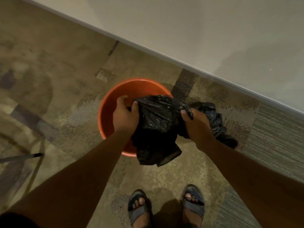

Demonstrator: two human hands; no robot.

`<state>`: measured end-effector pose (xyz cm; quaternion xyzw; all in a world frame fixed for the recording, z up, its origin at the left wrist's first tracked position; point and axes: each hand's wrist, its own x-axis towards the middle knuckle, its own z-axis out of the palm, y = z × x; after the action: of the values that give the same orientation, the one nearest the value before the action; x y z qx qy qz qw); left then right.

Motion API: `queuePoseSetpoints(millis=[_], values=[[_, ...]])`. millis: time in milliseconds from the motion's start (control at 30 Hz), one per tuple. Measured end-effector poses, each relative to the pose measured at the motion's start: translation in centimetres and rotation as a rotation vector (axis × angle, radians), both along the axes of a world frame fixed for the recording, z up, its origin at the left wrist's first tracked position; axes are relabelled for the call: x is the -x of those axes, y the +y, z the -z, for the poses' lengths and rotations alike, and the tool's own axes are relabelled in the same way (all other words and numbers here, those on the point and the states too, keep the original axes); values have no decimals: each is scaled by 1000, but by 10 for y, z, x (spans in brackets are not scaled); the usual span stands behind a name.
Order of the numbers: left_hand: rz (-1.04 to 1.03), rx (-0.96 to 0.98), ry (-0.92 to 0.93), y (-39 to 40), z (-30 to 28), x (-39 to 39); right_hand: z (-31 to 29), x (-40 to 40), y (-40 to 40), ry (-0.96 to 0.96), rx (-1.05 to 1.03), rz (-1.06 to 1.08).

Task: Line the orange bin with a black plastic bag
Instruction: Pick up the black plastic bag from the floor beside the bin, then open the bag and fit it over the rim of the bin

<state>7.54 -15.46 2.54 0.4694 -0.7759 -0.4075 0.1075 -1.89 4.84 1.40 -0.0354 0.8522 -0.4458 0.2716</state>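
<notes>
A round orange bin [108, 112] stands on the patterned carpet below me, its inside bare where it shows. A crumpled black plastic bag [158, 122] hangs bunched over the bin's right half and spills past its right rim. My left hand [124, 115] pinches the bag's left edge above the bin's middle. My right hand [195, 124] is closed on the bag's right part, outside the rim. The bag's lower folds hide the bin's near-right rim.
A pale wall with a skirting edge [181, 61] runs diagonally just behind the bin. My two sandalled feet [166, 209] stand close in front. A thin dark-tipped rod [35, 155] lies on the carpet at the left.
</notes>
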Motion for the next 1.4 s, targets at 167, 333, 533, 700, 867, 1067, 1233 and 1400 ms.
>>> queuePoseSetpoints(millis=[167, 333, 533, 700, 867, 1067, 1233, 1400], values=[[204, 193, 110, -2, -6, -36, -13, -3, -22, -494, 222, 356], [709, 259, 6, 24, -5, -59, -16, -11, -24, -854, 349, 277], [424, -241, 242, 26, -15, -45, -23, -9, -28, -870, 365, 55], [-229, -1194, 403, -4, -23, -18, -28, -24, -31, -796, 360, -304], [-112, -1086, 233, -34, -24, -12, -18, -37, -28, -464, 46, -457], [30, -752, 492, -22, -44, -26, -24, -25, -38, -134, 41, 164], [265, -414, 499, -10, -44, -40, -55, -6, -55, 125, 402, 298], [473, -187, 448, 4, -41, -51, -70, -3, -76, 139, 312, -128]])
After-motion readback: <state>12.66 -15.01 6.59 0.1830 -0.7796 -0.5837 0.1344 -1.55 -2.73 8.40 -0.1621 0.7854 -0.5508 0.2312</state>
